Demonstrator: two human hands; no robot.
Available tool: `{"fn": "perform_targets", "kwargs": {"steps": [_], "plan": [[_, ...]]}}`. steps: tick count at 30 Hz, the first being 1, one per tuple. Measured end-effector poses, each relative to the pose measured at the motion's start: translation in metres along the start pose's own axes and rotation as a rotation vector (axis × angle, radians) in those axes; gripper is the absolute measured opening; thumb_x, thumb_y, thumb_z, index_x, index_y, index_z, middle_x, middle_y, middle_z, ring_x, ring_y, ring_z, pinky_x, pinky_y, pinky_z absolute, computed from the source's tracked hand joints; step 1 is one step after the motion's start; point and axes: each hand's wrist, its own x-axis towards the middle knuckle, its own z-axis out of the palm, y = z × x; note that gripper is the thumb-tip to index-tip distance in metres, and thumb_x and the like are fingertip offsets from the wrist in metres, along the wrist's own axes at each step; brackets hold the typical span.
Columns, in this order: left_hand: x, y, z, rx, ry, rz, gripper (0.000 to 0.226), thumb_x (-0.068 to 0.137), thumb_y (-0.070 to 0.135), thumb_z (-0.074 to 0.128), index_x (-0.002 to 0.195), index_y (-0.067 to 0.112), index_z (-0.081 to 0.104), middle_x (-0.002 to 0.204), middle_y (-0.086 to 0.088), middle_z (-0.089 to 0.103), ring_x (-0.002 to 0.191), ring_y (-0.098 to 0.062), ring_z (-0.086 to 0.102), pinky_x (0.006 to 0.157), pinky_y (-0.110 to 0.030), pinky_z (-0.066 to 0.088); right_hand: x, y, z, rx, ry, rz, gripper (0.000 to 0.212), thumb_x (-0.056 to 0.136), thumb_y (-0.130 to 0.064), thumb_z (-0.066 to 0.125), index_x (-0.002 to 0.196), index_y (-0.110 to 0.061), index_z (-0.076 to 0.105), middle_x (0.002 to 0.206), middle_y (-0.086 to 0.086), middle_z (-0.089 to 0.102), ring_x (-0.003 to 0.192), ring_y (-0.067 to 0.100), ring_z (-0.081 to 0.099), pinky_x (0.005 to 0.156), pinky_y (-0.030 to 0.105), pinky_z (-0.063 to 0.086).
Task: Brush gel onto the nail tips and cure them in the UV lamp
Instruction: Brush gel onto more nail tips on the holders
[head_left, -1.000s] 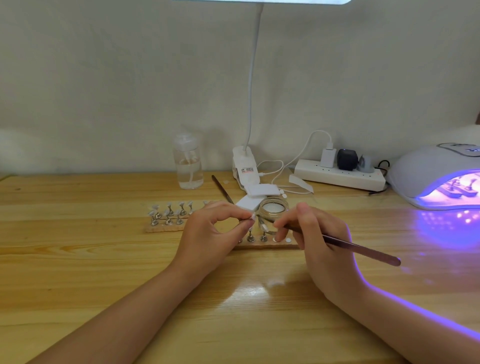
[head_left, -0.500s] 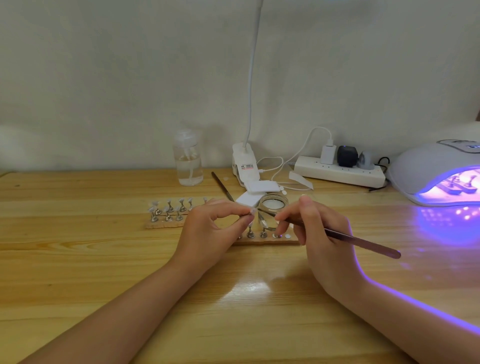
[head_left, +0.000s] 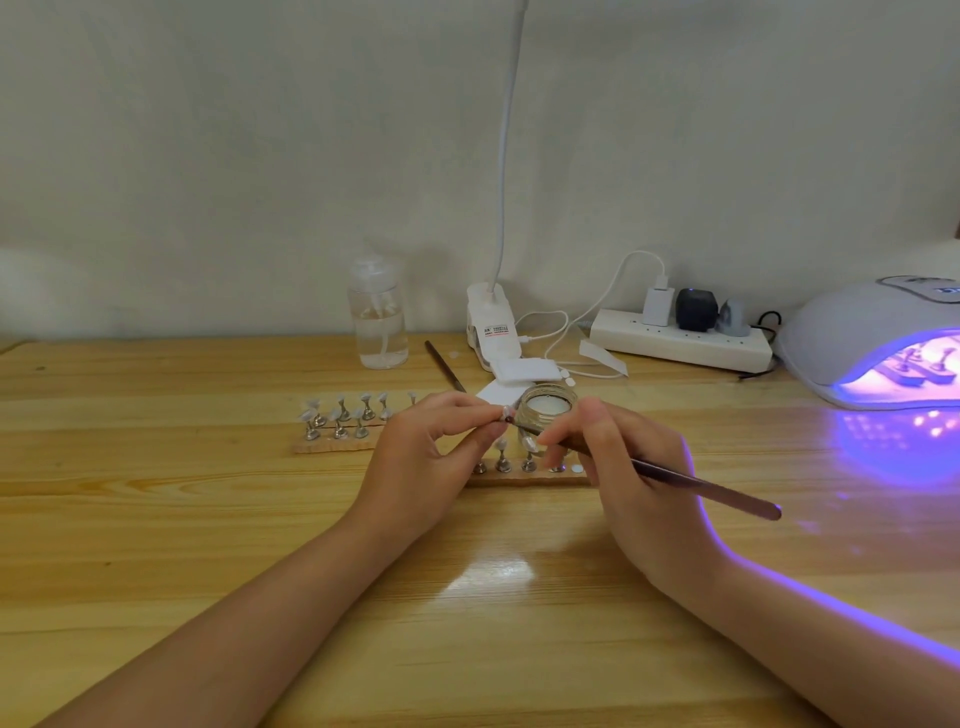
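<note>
Head view: left hand (head_left: 421, 457) pinches a nail tip (head_left: 503, 414) above the holder (head_left: 524, 475). Right hand (head_left: 631, 470) grips the brush (head_left: 701, 486), bristles touching the tip. Lit lamp (head_left: 878, 343) stands far right.

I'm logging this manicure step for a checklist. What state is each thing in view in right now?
UV lamp: lit violet, stands inside.
Gel jar: uncapped, upright.
Left hand: pinches a nail tip.
Right hand: grips the brush, bristles at the tip.
Power strip: three plugs in.
Pump bottle: upright, partly filled with clear liquid.
Second brush: lying unused on the table.
</note>
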Motion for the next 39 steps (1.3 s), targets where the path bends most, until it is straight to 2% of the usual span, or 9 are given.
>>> {"fn": "perform_targets", "kwargs": {"steps": [3,6,10,16,23,28,35,37,39], "plan": [[0.0,0.0,0.0,-0.012,-0.002,-0.007,0.022,0.08,0.006,0.066,0.093,0.024,0.07,0.085,0.012,0.067,0.086,-0.003,0.059,0.078,-0.009,0.041,-0.001,0.0,-0.001,0.08,0.033,-0.007,0.039,0.089,-0.033,0.041,0.065,-0.015,0.065,0.053,-0.006,0.06,0.051,-0.001,0.054,0.057,0.007,0.037],[0.0,0.0,0.0,-0.015,-0.003,-0.012,0.022,0.079,0.006,0.067,0.094,0.022,0.07,0.084,0.013,0.067,0.084,-0.001,0.059,0.078,-0.011,0.043,0.001,0.001,-0.001,0.036,0.039,0.016,0.036,0.092,-0.023,0.04,0.07,-0.011,0.066,0.058,-0.002,0.061,0.052,-0.001,0.053,0.055,0.008,0.037],[0.0,0.001,-0.001,-0.013,0.002,-0.018,0.021,0.078,0.006,0.068,0.093,0.02,0.071,0.083,0.012,0.068,0.084,-0.002,0.06,0.079,-0.014,0.044,0.001,0.001,0.0,-0.034,-0.016,0.041,0.034,0.091,-0.023,0.038,0.073,-0.017,0.066,0.059,-0.01,0.06,0.054,-0.003,0.053,0.056,0.007,0.036],[0.0,0.003,-0.001,-0.015,0.017,-0.01,0.022,0.077,0.004,0.069,0.095,0.017,0.071,0.082,0.011,0.069,0.085,-0.004,0.062,0.082,-0.019,0.046,-0.002,0.002,0.0,0.095,0.034,0.017,0.039,0.09,-0.03,0.044,0.064,-0.013,0.066,0.051,0.001,0.06,0.049,0.001,0.053,0.055,0.006,0.036],[-0.001,0.004,-0.002,-0.009,-0.005,-0.014,0.018,0.078,0.006,0.068,0.09,0.018,0.072,0.08,0.013,0.068,0.084,-0.004,0.06,0.08,-0.016,0.044,0.001,0.001,-0.001,-0.065,-0.01,0.035,0.03,0.091,-0.025,0.04,0.074,-0.022,0.065,0.065,-0.004,0.064,0.055,-0.003,0.054,0.056,0.006,0.036],[-0.001,0.005,-0.002,-0.019,0.011,-0.041,0.017,0.077,0.006,0.069,0.091,0.015,0.073,0.082,0.009,0.069,0.085,-0.004,0.061,0.081,-0.012,0.043,-0.002,0.002,-0.001,0.052,-0.032,-0.006,0.043,0.088,-0.034,0.039,0.067,-0.009,0.067,0.056,0.0,0.061,0.052,-0.001,0.053,0.056,0.006,0.037],[-0.002,0.007,-0.003,-0.046,0.026,-0.046,0.017,0.075,0.009,0.071,0.088,0.019,0.072,0.081,0.008,0.07,0.086,-0.005,0.063,0.082,-0.017,0.046,0.001,0.002,-0.004,0.124,0.106,0.048,0.033,0.092,-0.038,0.038,0.081,-0.023,0.064,0.062,0.006,0.068,0.042,0.01,0.055,0.047,0.012,0.041],[-0.003,0.009,-0.003,-0.052,0.013,-0.012,0.017,0.073,0.015,0.071,0.089,0.018,0.072,0.082,0.007,0.071,0.086,-0.008,0.064,0.083,-0.021,0.046,0.001,0.002,-0.006,0.081,0.099,0.054,0.035,0.092,-0.039,0.034,0.079,-0.026,0.064,0.057,0.004,0.067,0.04,0.01,0.055,0.047,0.01,0.04],[-0.003,0.011,-0.003,-0.048,0.003,0.024,0.02,0.072,0.022,0.068,0.091,0.019,0.071,0.084,0.007,0.07,0.086,-0.009,0.063,0.084,-0.027,0.047,0.002,0.002,-0.006,0.004,0.059,0.016,0.028,0.091,-0.044,0.044,0.078,-0.03,0.063,0.062,-0.001,0.068,0.048,0.008,0.059,0.051,0.013,0.044]]}}
